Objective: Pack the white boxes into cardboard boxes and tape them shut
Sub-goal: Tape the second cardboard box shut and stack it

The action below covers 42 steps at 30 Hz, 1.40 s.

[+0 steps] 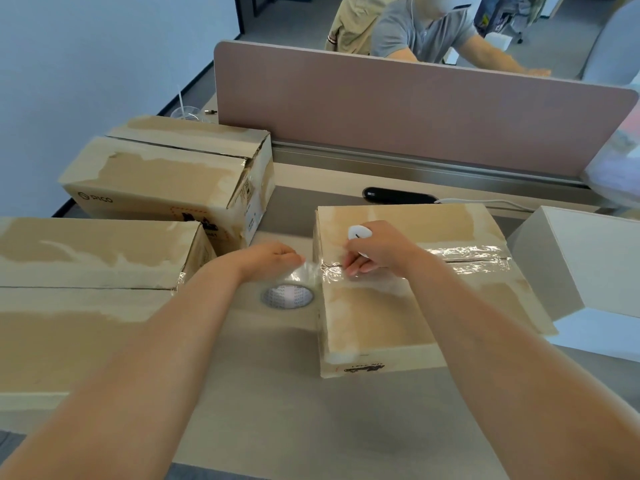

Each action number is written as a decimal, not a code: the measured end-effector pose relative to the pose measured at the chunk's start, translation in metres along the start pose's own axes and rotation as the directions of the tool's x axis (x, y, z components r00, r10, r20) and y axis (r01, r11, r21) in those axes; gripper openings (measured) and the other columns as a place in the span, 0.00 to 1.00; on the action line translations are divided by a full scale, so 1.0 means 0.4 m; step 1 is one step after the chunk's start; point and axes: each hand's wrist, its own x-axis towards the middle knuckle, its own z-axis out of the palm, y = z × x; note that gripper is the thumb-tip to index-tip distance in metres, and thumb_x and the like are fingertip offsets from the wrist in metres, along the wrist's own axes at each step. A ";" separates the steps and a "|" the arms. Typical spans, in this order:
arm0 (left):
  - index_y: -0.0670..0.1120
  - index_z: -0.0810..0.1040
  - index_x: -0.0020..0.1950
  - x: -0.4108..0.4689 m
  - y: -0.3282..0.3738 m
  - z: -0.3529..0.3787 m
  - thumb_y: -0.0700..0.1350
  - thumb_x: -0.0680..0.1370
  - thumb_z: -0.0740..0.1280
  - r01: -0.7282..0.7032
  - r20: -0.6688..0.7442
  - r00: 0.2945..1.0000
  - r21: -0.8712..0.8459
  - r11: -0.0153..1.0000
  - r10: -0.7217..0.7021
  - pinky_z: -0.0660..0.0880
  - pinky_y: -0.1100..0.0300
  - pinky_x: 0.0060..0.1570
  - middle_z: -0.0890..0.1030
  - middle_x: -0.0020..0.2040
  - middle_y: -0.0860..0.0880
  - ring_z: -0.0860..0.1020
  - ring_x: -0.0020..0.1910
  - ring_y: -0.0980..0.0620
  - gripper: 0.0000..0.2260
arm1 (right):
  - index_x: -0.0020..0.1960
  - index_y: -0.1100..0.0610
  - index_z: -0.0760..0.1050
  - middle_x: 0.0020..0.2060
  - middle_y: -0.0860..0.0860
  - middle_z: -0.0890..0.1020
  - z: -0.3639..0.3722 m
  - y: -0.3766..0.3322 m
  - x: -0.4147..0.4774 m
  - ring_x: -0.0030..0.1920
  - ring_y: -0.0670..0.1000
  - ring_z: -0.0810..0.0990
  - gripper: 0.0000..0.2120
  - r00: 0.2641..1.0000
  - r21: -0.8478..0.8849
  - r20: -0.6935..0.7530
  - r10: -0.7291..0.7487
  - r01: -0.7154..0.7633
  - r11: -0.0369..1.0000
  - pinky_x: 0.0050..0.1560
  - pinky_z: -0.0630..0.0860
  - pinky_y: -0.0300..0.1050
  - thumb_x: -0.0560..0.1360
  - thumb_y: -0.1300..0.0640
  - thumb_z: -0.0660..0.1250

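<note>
- Your left hand (273, 258) is curled and pinches the clear tape (467, 259) just off the left edge of the middle cardboard box (398, 317).
- Your right hand (377, 251) grips a small white tool (358, 233). Its fingertips (351, 270) press the tape onto the top seam near that same edge.
- The tape roll (287, 296) is below your left hand, in the narrow gap between the middle box and the near-left cardboard box (86, 323). You cannot tell whether it rests on the desk (294, 410).
- A white box (588, 268) stands outside the cartons, just beside the middle box's right edge.
- A far-left cardboard box (166, 171) and the divider panel (415, 116) close the far side.
- Open desk surface lies between your forearms.
</note>
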 end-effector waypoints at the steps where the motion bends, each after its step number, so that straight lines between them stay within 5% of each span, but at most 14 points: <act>1: 0.48 0.70 0.35 -0.009 0.010 0.010 0.50 0.81 0.56 0.015 0.044 0.999 -0.027 1.000 -0.013 0.67 0.58 0.40 0.72 0.33 0.51 0.71 0.37 0.51 0.16 | 0.42 0.60 0.70 0.31 0.54 0.83 -0.004 0.006 -0.009 0.27 0.49 0.82 0.04 1.000 -0.006 0.004 0.009 -0.009 1.000 0.31 0.76 0.38 0.76 0.65 0.62; 3: 0.44 0.78 0.54 -0.023 0.025 0.031 0.48 0.82 0.55 0.053 0.128 0.990 0.073 0.996 -0.062 0.68 0.55 0.56 0.79 0.54 0.45 0.74 0.56 0.46 0.14 | 0.41 0.60 0.71 0.29 0.53 0.83 -0.011 0.014 -0.030 0.27 0.48 0.81 0.04 0.999 -0.042 0.023 0.028 -0.027 0.999 0.32 0.75 0.37 0.75 0.64 0.62; 4: 0.42 0.73 0.65 -0.035 0.037 0.041 0.48 0.83 0.53 0.089 0.136 0.985 0.141 0.986 -0.109 0.64 0.55 0.63 0.73 0.65 0.44 0.70 0.65 0.46 0.17 | 0.41 0.60 0.71 0.28 0.52 0.83 -0.014 0.017 -0.038 0.26 0.48 0.81 0.04 0.999 -0.070 0.033 0.038 -0.035 0.997 0.32 0.75 0.37 0.75 0.64 0.62; 6: 0.44 0.67 0.70 -0.051 0.048 0.058 0.49 0.83 0.53 0.123 0.135 0.979 0.196 0.973 -0.151 0.60 0.56 0.68 0.67 0.71 0.45 0.65 0.70 0.47 0.18 | 0.40 0.60 0.72 0.29 0.53 0.83 -0.015 0.022 -0.056 0.27 0.48 0.81 0.04 0.998 -0.133 0.035 0.051 -0.046 0.990 0.32 0.76 0.37 0.74 0.63 0.63; 10: 0.47 0.74 0.60 -0.080 0.043 0.089 0.53 0.81 0.56 0.130 0.187 0.969 0.160 0.979 -0.159 0.70 0.57 0.56 0.74 0.64 0.46 0.74 0.57 0.47 0.15 | 0.32 0.62 0.73 0.35 0.62 0.83 0.004 0.026 -0.091 0.32 0.55 0.80 0.09 0.999 -0.211 0.034 0.027 -0.019 0.977 0.34 0.75 0.38 0.70 0.65 0.61; 12: 0.45 0.75 0.55 -0.096 0.035 0.102 0.52 0.81 0.57 0.118 0.163 0.978 0.099 0.988 -0.133 0.70 0.56 0.52 0.76 0.60 0.44 0.75 0.53 0.46 0.13 | 0.31 0.61 0.71 0.29 0.57 0.82 0.016 0.033 -0.113 0.30 0.53 0.79 0.09 1.000 -0.181 0.002 -0.011 0.011 0.983 0.31 0.73 0.37 0.70 0.67 0.60; 17: 0.50 0.73 0.39 -0.122 0.026 0.129 0.50 0.80 0.56 0.047 0.075 0.996 0.005 0.999 -0.048 0.72 0.56 0.51 0.78 0.44 0.41 0.77 0.45 0.49 0.12 | 0.43 0.57 0.68 0.31 0.51 0.82 0.049 0.046 -0.159 0.23 0.43 0.76 0.03 0.980 -0.128 -0.173 -0.097 0.076 0.989 0.27 0.70 0.34 0.73 0.64 0.60; 22: 0.43 0.71 0.66 -0.125 0.007 0.107 0.48 0.81 0.56 0.050 0.139 0.990 -0.123 0.991 -0.033 0.66 0.54 0.63 0.73 0.62 0.44 0.71 0.63 0.44 0.16 | 0.56 0.59 0.65 0.39 0.52 0.82 0.088 0.039 -0.196 0.23 0.37 0.74 0.09 0.963 -0.049 -0.256 -0.082 0.072 0.996 0.30 0.69 0.34 0.76 0.63 0.58; 26: 0.41 0.74 0.62 -0.110 -0.022 0.080 0.48 0.74 0.64 0.058 0.276 0.961 -0.264 0.963 0.018 0.70 0.47 0.63 0.77 0.60 0.39 0.76 0.60 0.40 0.19 | 0.55 0.57 0.67 0.37 0.50 0.80 0.118 0.052 -0.194 0.31 0.44 0.75 0.10 0.930 0.001 -0.366 -0.037 0.040 0.999 0.41 0.74 0.45 0.75 0.63 0.61; 29: 0.41 0.73 0.62 -0.110 -0.035 0.061 0.43 0.79 0.63 0.026 0.397 0.911 -0.331 0.943 0.114 0.75 0.57 0.53 0.80 0.54 0.43 0.79 0.52 0.46 0.13 | 0.54 0.58 0.69 0.41 0.53 0.79 0.145 0.041 -0.204 0.33 0.47 0.77 0.09 0.875 0.110 -0.483 0.004 0.056 0.992 0.33 0.76 0.44 0.75 0.65 0.62; 31: 0.43 0.73 0.61 -0.110 -0.050 0.042 0.44 0.80 0.60 -0.034 0.466 0.864 -0.323 0.946 0.191 0.74 0.59 0.53 0.80 0.50 0.47 0.78 0.49 0.50 0.11 | 0.53 0.59 0.70 0.44 0.55 0.79 0.183 0.031 -0.213 0.36 0.51 0.79 0.08 0.807 0.206 -0.588 0.053 0.085 0.975 0.37 0.78 0.47 0.76 0.67 0.60; 34: 0.44 0.73 0.61 -0.109 -0.061 0.051 0.48 0.80 0.61 -0.107 0.442 0.863 -0.317 0.942 0.246 0.73 0.55 0.59 0.79 0.53 0.47 0.78 0.54 0.49 0.13 | 0.57 0.57 0.70 0.48 0.57 0.79 0.217 0.029 -0.220 0.44 0.56 0.78 0.10 0.757 0.214 -0.647 0.085 0.074 0.974 0.41 0.76 0.47 0.77 0.66 0.58; 39: 0.44 0.72 0.57 -0.095 -0.079 0.070 0.52 0.79 0.61 -0.172 0.368 0.890 -0.274 0.946 0.268 0.73 0.63 0.41 0.78 0.47 0.50 0.77 0.43 0.54 0.13 | 0.59 0.56 0.69 0.54 0.57 0.77 0.279 0.034 -0.253 0.56 0.59 0.77 0.11 0.700 0.203 -0.703 0.123 0.032 0.979 0.57 0.75 0.61 0.79 0.63 0.55; 42: 0.43 0.74 0.57 -0.087 -0.096 0.099 0.56 0.76 0.64 -0.114 0.372 0.906 -0.239 0.964 0.199 0.75 0.55 0.51 0.80 0.52 0.47 0.78 0.49 0.49 0.18 | 0.60 0.56 0.69 0.51 0.54 0.75 0.304 0.033 -0.266 0.53 0.58 0.76 0.11 0.700 0.143 -0.705 0.109 -0.010 0.990 0.53 0.76 0.54 0.80 0.62 0.53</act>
